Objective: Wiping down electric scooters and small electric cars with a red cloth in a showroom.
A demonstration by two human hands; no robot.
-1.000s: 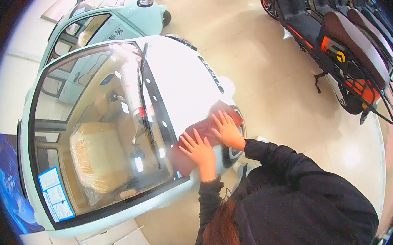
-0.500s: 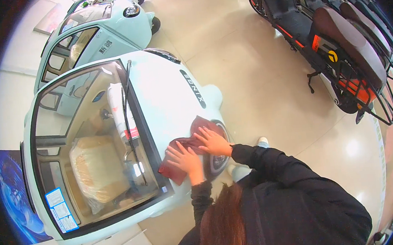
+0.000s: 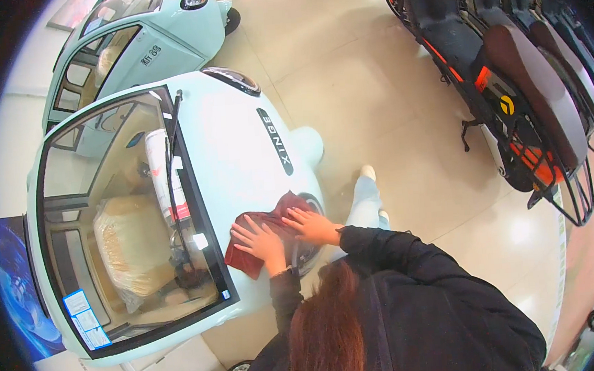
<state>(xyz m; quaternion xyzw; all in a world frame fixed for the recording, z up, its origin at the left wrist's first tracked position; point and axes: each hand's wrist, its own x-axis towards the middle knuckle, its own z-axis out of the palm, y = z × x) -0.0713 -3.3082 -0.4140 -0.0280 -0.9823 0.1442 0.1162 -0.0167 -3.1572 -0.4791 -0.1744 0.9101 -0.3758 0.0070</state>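
Observation:
A dark red cloth (image 3: pixel 249 262) lies spread on the front of a pale mint-green small vehicle (image 3: pixel 229 149), beside its near headlight (image 3: pixel 310 252). My left hand (image 3: pixel 263 246) rests flat on the cloth, fingers spread. Toward the headlight, my right hand (image 3: pixel 314 227) also presses on the cloth with its fingers stretched out and apart. The cloth's far corner sticks out beyond the right hand. Behind the hood, the windshield (image 3: pixel 121 232) shows a plastic-wrapped seat inside, and a wiper (image 3: pixel 175 173) lies along its edge.
A second mint-green vehicle (image 3: pixel 163 46) stands close behind the first. Scooters with dark seats (image 3: pixel 534 86) are lined up at the right. Pale floor tiles (image 3: pixel 381 110) lie between. My foot (image 3: pixel 368 173) is beside the vehicle's front.
The whole view has shifted, so the vehicle appears further left. A leg and foot now show more, stepped out by the vehicle's front. Both hands stay on the cloth.

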